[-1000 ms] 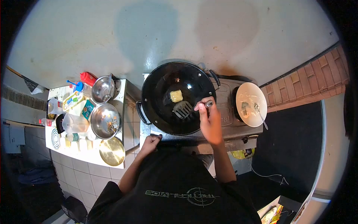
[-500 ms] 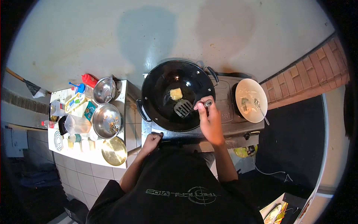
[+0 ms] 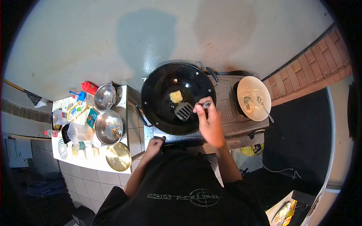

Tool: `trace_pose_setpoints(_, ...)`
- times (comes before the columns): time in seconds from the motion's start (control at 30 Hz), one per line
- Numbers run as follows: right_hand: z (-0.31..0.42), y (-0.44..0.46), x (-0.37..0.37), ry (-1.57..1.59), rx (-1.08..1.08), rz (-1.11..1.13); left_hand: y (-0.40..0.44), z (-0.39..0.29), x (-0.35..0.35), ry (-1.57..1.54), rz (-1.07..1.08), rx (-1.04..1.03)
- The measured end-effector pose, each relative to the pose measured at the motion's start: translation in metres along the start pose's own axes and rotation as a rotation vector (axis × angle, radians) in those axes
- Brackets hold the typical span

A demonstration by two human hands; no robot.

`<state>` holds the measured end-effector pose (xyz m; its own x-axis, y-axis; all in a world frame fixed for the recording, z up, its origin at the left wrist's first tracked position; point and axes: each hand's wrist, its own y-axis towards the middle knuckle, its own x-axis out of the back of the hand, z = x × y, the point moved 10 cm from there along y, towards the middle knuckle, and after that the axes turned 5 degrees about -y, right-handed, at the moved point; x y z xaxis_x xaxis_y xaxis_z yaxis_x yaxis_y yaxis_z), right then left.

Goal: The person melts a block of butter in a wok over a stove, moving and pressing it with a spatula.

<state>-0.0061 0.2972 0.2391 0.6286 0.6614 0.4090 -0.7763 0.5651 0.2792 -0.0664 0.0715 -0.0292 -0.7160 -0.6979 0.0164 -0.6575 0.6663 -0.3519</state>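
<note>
Tightly, the right hand (image 3: 210, 127) is clamped on the handle of a flipper (image 3: 184, 111), with the fingers curled round it and the thumb pressed along the side. The round end of the handle pokes up out of the hand. The wrist is over the front of the stove (image 3: 227, 98), and the bare arm slants up from the black shirt (image 3: 177, 180). The flipper's flat head is dark, with long slots cut in it. It tilts down into a big, round black pan (image 3: 160, 83), just beside a small yellow lump (image 3: 176, 96). The lump is in the pan, and it looks soft and blocky. The pan is deep, shiny and smooth, with a loop handle on each side.

The left hand (image 3: 154, 146) is curled up by the stove's front edge, with the thumb on top. Its fingers are hidden, so I cannot tell if it grips anything.

To the right of the pan, a wide cream bowl (image 3: 255, 89) has smears inside and a spoon (image 3: 271, 119) leaning over its rim. To the left, a white table (image 3: 123, 98) holds two shiny metal bowls (image 3: 103, 129), a flat gold dish (image 3: 118, 156), a red bottle (image 3: 89, 87) and a see-through jug (image 3: 81, 133). The wall on the far right has rough, reddish bricks (image 3: 323, 64).
</note>
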Motion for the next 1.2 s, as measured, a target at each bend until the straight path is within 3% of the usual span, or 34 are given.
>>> trace_pose_setpoints(0.23, -0.018, 0.005, -0.010, -0.091, -0.069, 0.082, 0.002, 0.009, 0.004, 0.047, -0.013, 0.029)
trace_pose_setpoints(0.43, -0.007, 0.011, 0.000, 0.073, 0.035, -0.046, -0.002, 0.007, 0.004, 0.072, -0.005, 0.087)
trace_pose_setpoints(0.63, -0.017, 0.015, -0.007, -0.131, -0.053, 0.064, -0.003, 0.014, 0.003, 0.030, 0.027, 0.129)
trace_pose_setpoints(0.97, -0.007, 0.023, 0.001, 0.089, 0.017, -0.003, -0.003, 0.019, 0.004, 0.095, 0.031, 0.155)
trace_pose_setpoints(1.03, -0.012, 0.022, -0.003, -0.030, -0.108, 0.093, -0.003, 0.017, 0.003, 0.108, 0.038, 0.165)
trace_pose_setpoints(1.2, -0.026, 0.022, -0.013, -0.057, -0.140, 0.102, -0.002, 0.022, 0.005, 0.097, 0.016, 0.124)
